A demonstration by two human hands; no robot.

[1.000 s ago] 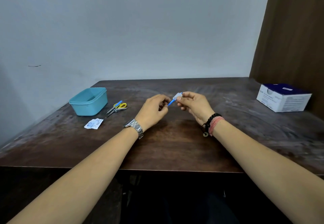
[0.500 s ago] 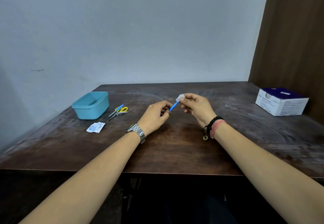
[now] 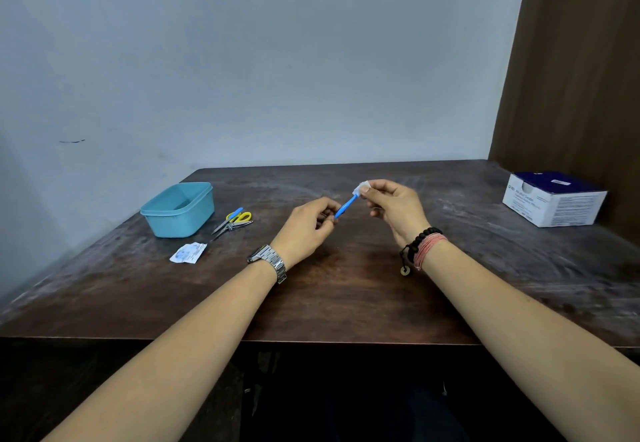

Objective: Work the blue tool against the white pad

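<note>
Above the middle of the dark wooden table [image 3: 346,296], both hands hold a thin blue stick [image 3: 346,206]. My left hand [image 3: 304,230], with a metal watch on its wrist, pinches the stick's lower end. My right hand [image 3: 394,209], with bead and cord bracelets on its wrist, pinches a small white pad [image 3: 361,188] wrapped around the stick's upper end. The stick slants up to the right between the two hands.
A teal plastic tub [image 3: 178,209] stands at the left. Beside it lie scissors with blue and yellow handles [image 3: 233,219] and a nail clipper. A torn white sachet [image 3: 188,253] lies nearer. A white and blue box [image 3: 554,202] sits at the far right by a brown panel.
The hands have drawn apart, so more of the blue stick shows between them. The right hand with the white pad has lifted slightly.
</note>
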